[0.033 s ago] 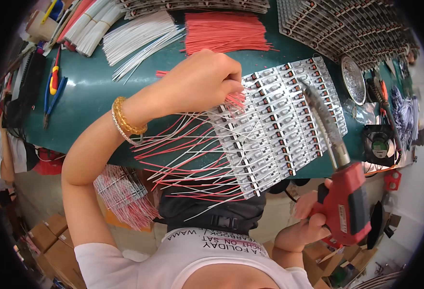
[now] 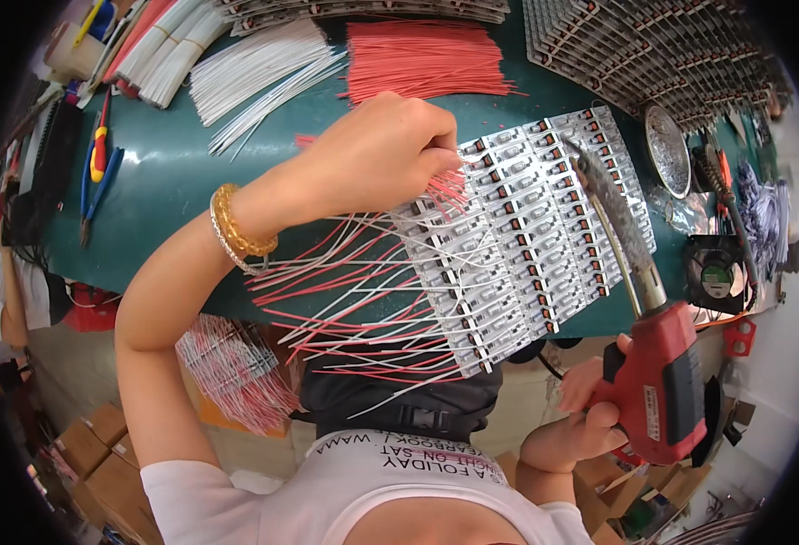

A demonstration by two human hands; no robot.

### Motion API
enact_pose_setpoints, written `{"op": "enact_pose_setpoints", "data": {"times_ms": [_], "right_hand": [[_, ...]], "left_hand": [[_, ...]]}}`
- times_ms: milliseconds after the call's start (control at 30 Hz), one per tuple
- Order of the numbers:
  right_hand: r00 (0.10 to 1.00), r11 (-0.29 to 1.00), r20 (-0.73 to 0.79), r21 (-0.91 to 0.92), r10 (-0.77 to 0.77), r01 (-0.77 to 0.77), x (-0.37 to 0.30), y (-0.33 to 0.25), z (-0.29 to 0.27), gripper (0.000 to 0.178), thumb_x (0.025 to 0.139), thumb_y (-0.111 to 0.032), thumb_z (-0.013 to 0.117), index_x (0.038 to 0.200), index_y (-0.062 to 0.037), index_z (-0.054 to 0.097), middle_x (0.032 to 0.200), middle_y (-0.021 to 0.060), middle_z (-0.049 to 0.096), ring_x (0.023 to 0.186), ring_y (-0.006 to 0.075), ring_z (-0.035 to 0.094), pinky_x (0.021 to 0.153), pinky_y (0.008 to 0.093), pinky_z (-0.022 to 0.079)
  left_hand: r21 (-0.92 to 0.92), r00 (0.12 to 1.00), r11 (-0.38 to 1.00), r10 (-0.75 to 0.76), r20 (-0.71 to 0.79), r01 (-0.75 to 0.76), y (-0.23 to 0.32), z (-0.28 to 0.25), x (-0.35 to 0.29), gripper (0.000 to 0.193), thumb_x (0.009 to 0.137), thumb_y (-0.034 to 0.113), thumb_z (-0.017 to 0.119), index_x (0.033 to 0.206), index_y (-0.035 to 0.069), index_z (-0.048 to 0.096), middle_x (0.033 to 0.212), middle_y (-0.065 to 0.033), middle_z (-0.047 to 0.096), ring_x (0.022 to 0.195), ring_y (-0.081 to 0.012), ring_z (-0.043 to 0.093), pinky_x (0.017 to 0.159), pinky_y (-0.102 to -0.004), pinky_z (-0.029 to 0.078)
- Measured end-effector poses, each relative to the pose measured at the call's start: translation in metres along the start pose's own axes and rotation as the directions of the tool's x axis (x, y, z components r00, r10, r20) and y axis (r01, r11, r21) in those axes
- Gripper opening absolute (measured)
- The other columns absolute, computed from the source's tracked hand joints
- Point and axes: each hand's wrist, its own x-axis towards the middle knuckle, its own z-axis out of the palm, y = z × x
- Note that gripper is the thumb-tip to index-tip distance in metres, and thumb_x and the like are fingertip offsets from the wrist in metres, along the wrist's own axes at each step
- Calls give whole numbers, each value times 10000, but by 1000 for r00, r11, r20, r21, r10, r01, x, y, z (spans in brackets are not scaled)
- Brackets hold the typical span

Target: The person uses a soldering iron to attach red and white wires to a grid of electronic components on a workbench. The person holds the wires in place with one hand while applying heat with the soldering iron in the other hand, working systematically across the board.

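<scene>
My left hand, with bracelets at its wrist, is closed over the upper left of a panel of small circuit boards. A bunch of thin red wires sticks out from its fingers. Soldered along the panel's left side, red and white wires fan out to the left. On the right, my right hand grips a red and black soldering gun. Its long metal barrel and thin feed tube reach up over the panel's right part. Where the tip meets the boards is hard to make out.
Cut white wires and red wires lie at the back of the green table. More board panels are stacked back right, beside a metal dish. Pliers lie left, a small fan right.
The soldering gun and my right hand have shifted very slightly to the right. My left hand stays almost in place, with a little more red wire showing at its fingers.
</scene>
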Motion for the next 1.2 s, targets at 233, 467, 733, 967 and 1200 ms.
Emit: {"op": "enact_pose_setpoints", "data": {"times_ms": [233,467,733,967,1200], "right_hand": [[960,956,-33,101,279,-274,8,6,20,800,834,-518,537,1218,151,323,453,9,422,336,103,385,358,236,336],[876,862,44,165,480,-480,9,4,29,859,781,-627,520,1186,111,346,420,10,416,313,107,365,350,238,328],[788,763,-88,338,609,-551,5,5,27,829,632,-520,749,1132,72,454,626,53,555,390,113,438,360,239,320],[846,843,78,83,527,-532,5,8,22,733,779,-590,565,1053,74,417,439,20,414,354,130,402,376,272,345],[901,893,75,119,428,-434,3,15,18,817,788,-605,540,1144,111,376,440,15,418,342,121,392,368,258,348]], "left_hand": [[-132,983,977,-174,-61,164,-2,15,-3,151,766,93,654,725,-26,571,626,-98,608,528,-127,538,507,-266,417],[-250,977,949,-208,-40,192,-10,16,0,156,758,66,649,694,-23,538,575,-43,535,517,-74,449,489,-234,384],[-266,974,939,-228,-4,218,-9,13,3,140,742,57,651,693,-17,543,558,-24,505,510,-62,424,477,-219,364],[-187,980,966,-191,-59,177,-8,16,3,132,733,51,650,697,-14,541,543,-32,489,500,-67,422,470,-223,359],[-177,983,972,-166,-71,152,-10,17,2,135,729,51,649,695,-14,536,552,-51,503,497,-88,440,476,-233,373]]}}
